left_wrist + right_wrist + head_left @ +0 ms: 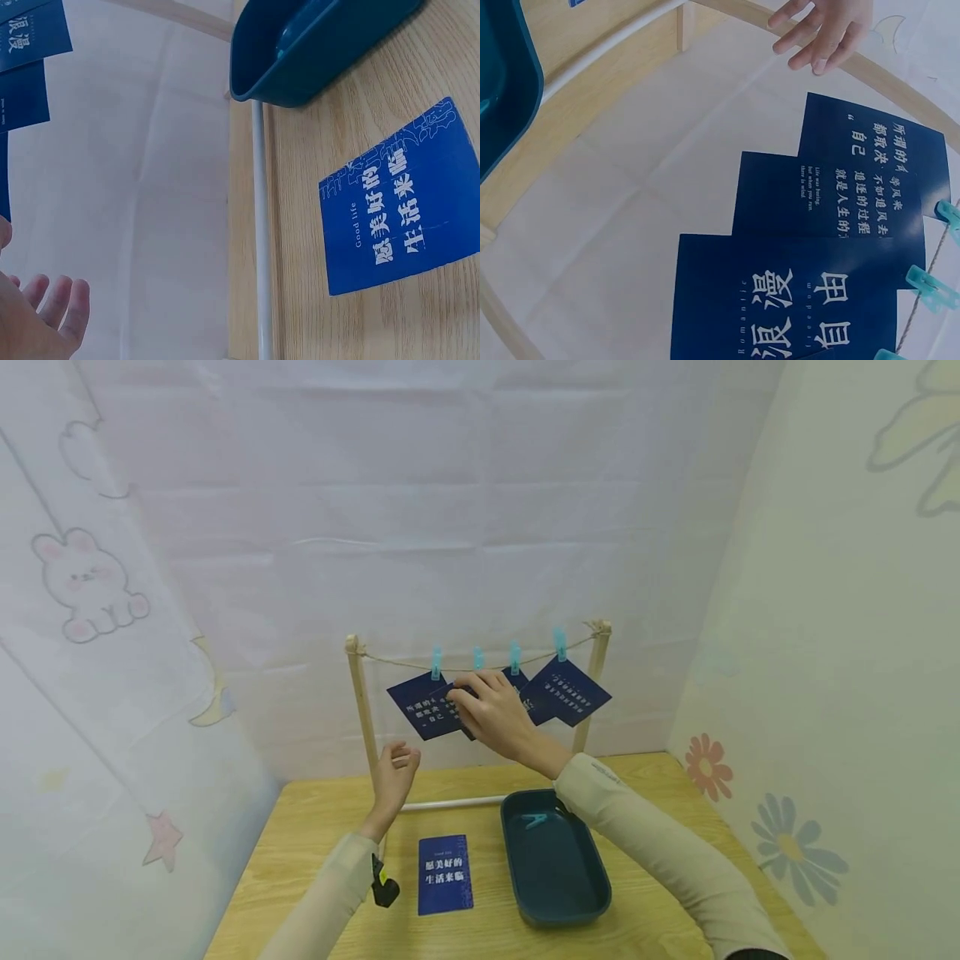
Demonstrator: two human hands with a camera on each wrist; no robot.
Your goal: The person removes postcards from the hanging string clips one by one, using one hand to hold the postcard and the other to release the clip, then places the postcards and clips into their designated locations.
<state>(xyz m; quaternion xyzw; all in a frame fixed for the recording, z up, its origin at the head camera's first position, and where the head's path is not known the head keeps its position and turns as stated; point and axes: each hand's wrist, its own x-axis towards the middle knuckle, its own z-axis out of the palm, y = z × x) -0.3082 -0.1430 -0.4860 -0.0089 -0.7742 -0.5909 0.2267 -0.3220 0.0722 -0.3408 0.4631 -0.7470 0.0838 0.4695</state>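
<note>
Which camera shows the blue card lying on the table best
The left wrist view: the blue card looks largest there and its small "Good life" print reads clearly. The head view shows it whole but smaller; the right wrist view shows only a blue sliver at the top, probably its corner.

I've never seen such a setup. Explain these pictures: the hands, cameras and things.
No machine here: a person works with a bare left hand and right hand. The wide picture comes from a camera on the head, the others from one on each wrist. On the table are a loose blue card and a dark tray with a turquoise clip inside. A wooden frame carries a string, where clips hold hanging cards. The left hand looks empty; the right is by the hanging cards, but whether it grips anything is unclear.
</note>
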